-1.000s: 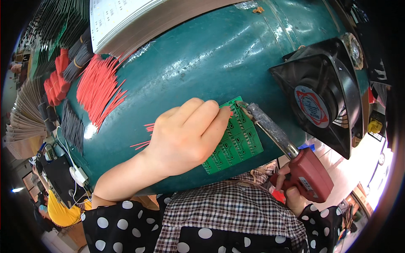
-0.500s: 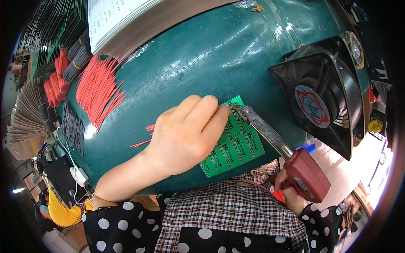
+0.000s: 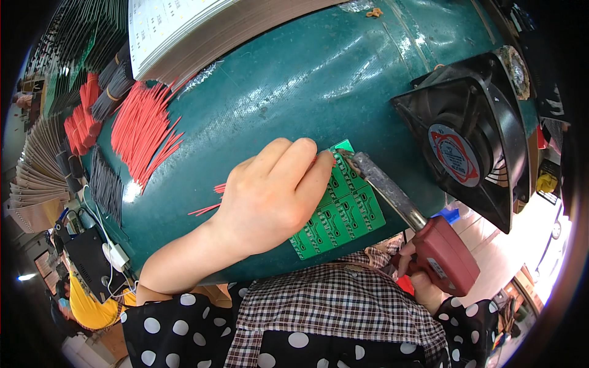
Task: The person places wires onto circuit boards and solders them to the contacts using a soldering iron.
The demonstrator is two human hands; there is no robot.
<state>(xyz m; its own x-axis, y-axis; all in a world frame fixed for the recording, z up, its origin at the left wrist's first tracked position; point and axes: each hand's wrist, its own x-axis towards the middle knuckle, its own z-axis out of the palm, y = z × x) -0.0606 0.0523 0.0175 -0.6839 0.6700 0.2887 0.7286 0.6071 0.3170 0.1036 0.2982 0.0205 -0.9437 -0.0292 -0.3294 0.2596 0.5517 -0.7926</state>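
Find green circuit board [image 3: 353, 214] on counter [image 3: 294, 92], partly beneath left hand [image 3: 264, 196] and extending right of it; cannot tell long axis under that cover. Note left hand nearer, with fingers pinched together on red wires [image 3: 219, 189]. Note right hand [image 3: 424, 289] farther off, wrapped around dark-red soldering gun [image 3: 446, 251], with barrel slanting up-left to tip just beside left fingertips, near board's far edge.
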